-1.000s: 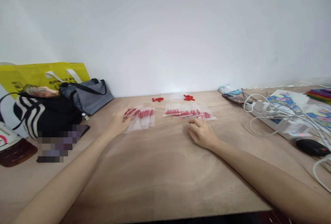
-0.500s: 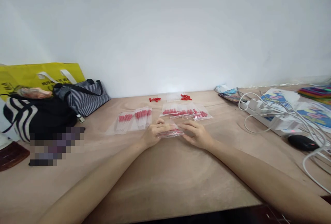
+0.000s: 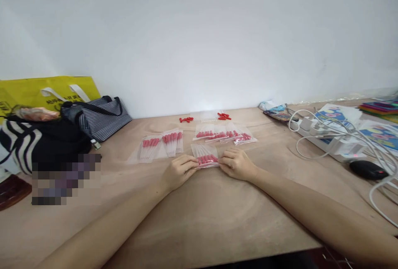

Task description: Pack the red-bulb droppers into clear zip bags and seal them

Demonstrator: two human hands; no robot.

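Between my two hands lies a clear plastic bag (image 3: 204, 160) of droppers, their red bulbs toward me and the thin clear tubes pointing away. My left hand (image 3: 182, 170) pinches the near left corner of this bag. At the near right corner, the fingers of my right hand (image 3: 235, 164) close on its edge. Just beyond sit similar bags: a group (image 3: 217, 133) behind my hands and another dropper bag (image 3: 172, 141) to the left. Beside that one lies a further bag (image 3: 149, 146) with several red-bulbed droppers.
At the back are loose red bulbs (image 3: 186, 119) and a second small pile of bulbs (image 3: 224, 116). On the left stand a striped bag (image 3: 99, 117), a black bag (image 3: 56, 144) and a yellow bag (image 3: 59, 88). A power strip (image 3: 336, 146), white cables and a mouse (image 3: 367, 170) occupy the right.
The bag has tipped from nearly edge-on to lying flatter, so its red bulbs and tubes now show. My left hand has shifted left and nearer, gripping the bag's corner.
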